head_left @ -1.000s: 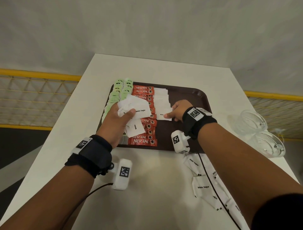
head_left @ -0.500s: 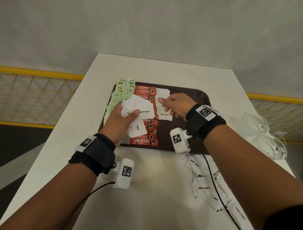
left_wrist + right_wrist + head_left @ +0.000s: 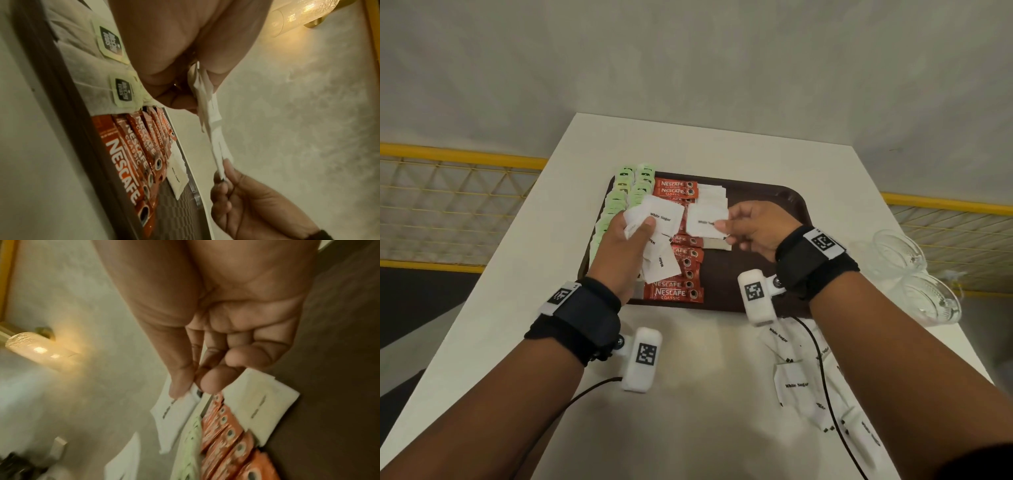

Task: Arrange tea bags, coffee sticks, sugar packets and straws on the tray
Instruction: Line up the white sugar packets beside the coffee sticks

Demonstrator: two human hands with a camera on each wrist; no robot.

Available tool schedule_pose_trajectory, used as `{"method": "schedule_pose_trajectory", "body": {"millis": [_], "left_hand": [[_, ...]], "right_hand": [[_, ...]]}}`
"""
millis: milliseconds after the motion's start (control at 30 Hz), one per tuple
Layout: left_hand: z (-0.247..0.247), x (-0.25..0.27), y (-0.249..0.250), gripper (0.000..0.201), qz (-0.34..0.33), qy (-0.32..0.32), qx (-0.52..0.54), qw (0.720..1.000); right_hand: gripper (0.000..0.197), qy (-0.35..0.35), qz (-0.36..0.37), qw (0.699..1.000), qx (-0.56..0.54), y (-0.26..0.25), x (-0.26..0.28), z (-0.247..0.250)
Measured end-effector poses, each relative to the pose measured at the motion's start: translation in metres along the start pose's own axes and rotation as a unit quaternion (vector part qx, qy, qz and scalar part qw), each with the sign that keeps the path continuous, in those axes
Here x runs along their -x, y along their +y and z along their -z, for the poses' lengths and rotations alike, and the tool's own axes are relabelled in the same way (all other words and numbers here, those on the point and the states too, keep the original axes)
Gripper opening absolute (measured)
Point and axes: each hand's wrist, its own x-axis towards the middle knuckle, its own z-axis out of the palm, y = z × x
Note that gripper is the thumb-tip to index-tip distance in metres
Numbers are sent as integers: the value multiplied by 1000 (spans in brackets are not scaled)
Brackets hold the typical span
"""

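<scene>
**Sugar packet drawn from the fan, ready for the row**

Now my right hand (image 3: 753,228) has come up off the tray (image 3: 784,205), where a second ago it was pressing a packet into the white row, and its fingers (image 3: 207,382) pinch one sugar packet (image 3: 705,222) by its right edge. That means one more is placed and the next is on its way. My left hand (image 3: 625,246) stays curled round a fanned bunch of packets (image 3: 657,240) above the coffee sticks (image 3: 678,293). The pinched packet hovers over the sugar row (image 3: 714,198), roughly flat, long axis running left to right, print facing up. Tea bags (image 3: 626,192) fill the left edge; loose packets (image 3: 796,383) wait on the near bench (image 3: 705,394).
</scene>
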Motion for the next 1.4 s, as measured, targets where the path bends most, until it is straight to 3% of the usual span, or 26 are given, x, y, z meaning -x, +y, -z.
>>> {"method": "schedule_pose_trajectory", "body": {"millis": [133, 300, 367, 633, 767, 867, 933, 1033, 1100, 1200, 1300, 1400], "left_hand": [[8, -1, 0, 30, 6, 22, -17, 1000], [9, 3, 0, 24, 7, 9, -28, 1000], [9, 5, 1, 22, 9, 8, -31, 999], [12, 8, -1, 21, 13, 3, -44, 999], [13, 9, -1, 28, 23, 9, -63, 998], [12, 9, -1, 28, 31, 10, -68, 997], [11, 8, -2, 31, 33, 6, -74, 997], [7, 8, -3, 34, 32, 4, -78, 996], [1, 8, -4, 32, 23, 4, -79, 997], [-8, 8, -5, 22, 8, -1, -83, 997], [-11, 10, -5, 21, 16, -21, -86, 996], [-7, 10, -6, 24, 23, -18, -87, 996]], "right_hand": [[13, 66, -68, 994, 56, 20, -8, 20], [19, 46, -147, 971, 180, 28, -15, 13], [17, 50, -148, 962, 225, 27, -18, 7], [17, 71, -140, 961, 229, 23, -35, -2], [42, 28, -197, 912, 358, 12, -38, -10], [46, 39, -202, 909, 361, 9, -36, -11], [43, 63, -160, 914, 368, 8, -32, -8], [36, 86, -38, 966, 242, 1, -16, -13], [40, 20, -3, 988, 156, -7, -2, -24], [31, -43, 10, 994, 98, -10, 4, -39], [15, 2, 8, 999, 47, -11, 3, -38], [13, 45, -7, 998, -43, -12, 2, -22]]}}
